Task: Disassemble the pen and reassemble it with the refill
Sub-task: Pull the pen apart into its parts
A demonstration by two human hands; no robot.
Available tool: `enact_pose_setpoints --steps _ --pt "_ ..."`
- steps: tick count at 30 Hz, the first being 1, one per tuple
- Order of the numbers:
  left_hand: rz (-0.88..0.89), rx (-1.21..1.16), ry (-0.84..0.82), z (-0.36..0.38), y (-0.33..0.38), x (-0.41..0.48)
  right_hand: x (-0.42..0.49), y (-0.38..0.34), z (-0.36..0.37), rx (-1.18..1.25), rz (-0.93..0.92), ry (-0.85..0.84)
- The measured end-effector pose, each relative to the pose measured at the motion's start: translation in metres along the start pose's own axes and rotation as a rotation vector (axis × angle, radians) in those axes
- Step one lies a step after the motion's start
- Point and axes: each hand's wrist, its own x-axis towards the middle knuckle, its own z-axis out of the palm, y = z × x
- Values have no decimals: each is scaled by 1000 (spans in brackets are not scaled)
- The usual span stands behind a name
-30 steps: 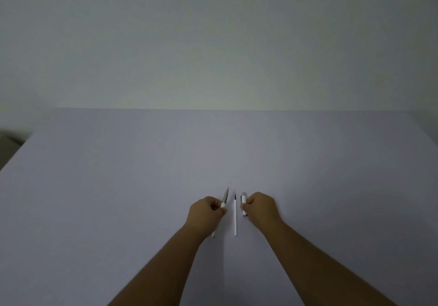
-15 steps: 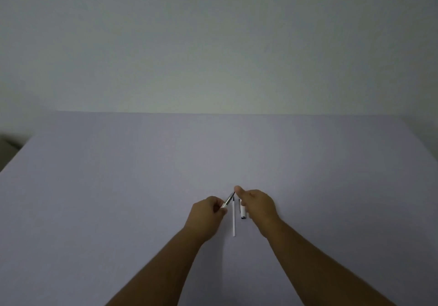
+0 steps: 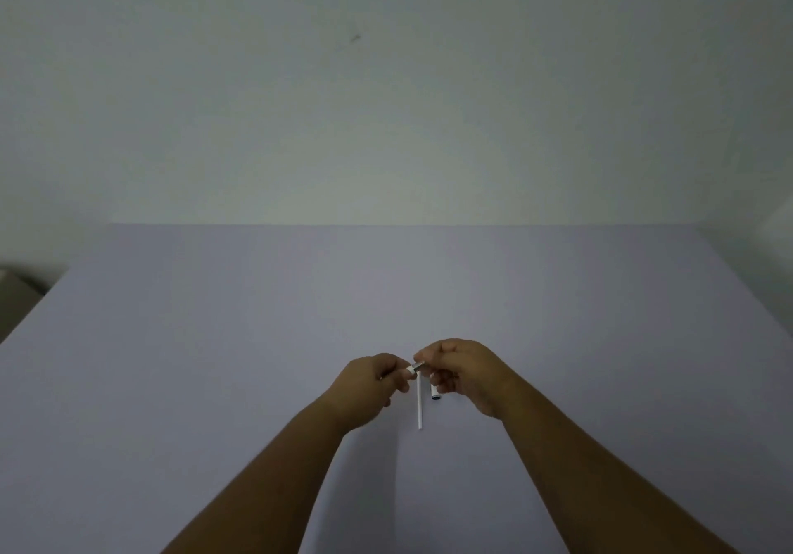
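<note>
Both hands are meeting over the table (image 3: 214, 382), the left hand (image 3: 372, 386) and right hand (image 3: 461, 371) pinching 1 pen (image 3: 417, 367) between them, likely unscrewing its tip, while the refill (image 3: 420, 403) and cap (image 3: 435, 393) are lying just below, awaiting reassembly.

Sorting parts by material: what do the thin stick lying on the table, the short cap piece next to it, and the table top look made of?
Refill: looks like white plastic tube, matte; thin, straight, uniformly pale.
Cap piece: probably white plastic with a dark end; too small to tell finish.
Table: smooth, matte, pale lavender surface with no grain or glare; could be laminate or paper covering, can't tell.
</note>
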Motion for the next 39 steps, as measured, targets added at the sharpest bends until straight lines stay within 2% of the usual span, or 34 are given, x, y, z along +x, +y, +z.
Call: enact_pose_setpoints --steps 2,4,6,9,12,15,18,23,27,30,35,39 --pt "53 114 29 -2 0 -1 -3 -4 -2 -124 39 7" --pt "79 160 41 -4 1 -2 -4 -6 -3 -193 0 11" --pt "94 179 50 -5 4 -3 -6 -7 -4 -188 -62 -10" --pt "124 215 48 -7 9 -5 -13 -11 -4 -127 -30 -42" --pt "131 221 52 -7 12 -6 -15 -14 -3 -197 -30 19" --pt "133 237 63 -7 14 -7 -15 -13 -6 -209 -91 -9" --pt "144 241 78 -7 15 -7 -20 -17 -7 -159 -22 -44" --pt "149 255 80 -6 16 -8 -19 -15 -9 -274 -77 -4" --pt "161 263 86 -6 16 -9 -21 -16 -6 -194 -46 -29" --pt "157 254 83 -6 17 -10 -20 -16 -5 -264 -77 34" --pt "165 267 101 -7 18 -12 -24 -17 -4 -239 -61 -18" --pt "157 259 100 -7 17 -14 -23 -15 -4 -310 -85 38"
